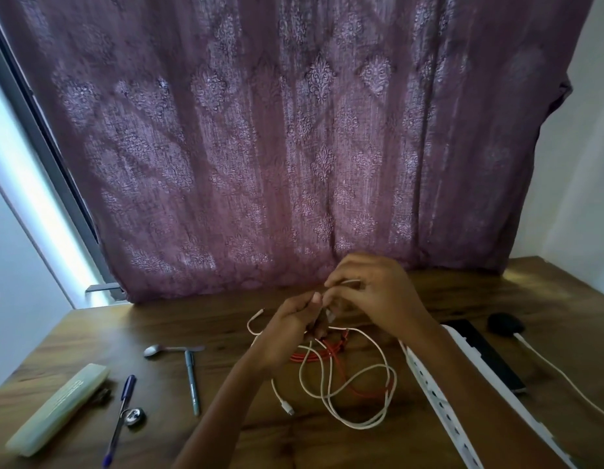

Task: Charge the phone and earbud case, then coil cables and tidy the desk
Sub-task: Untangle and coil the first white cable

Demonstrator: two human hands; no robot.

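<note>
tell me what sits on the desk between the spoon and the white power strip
Head view: a grey pen by the spoon, then tangled white cable and red cable, short of the power strip.

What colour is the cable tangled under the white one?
Red cable; head view shows it best.

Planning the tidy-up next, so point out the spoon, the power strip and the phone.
spoon (pixel 154 350), head view, on its bowl.
power strip (pixel 444 409), head view, on its socket row.
phone (pixel 486 355), head view, middle of its dark face.
</note>
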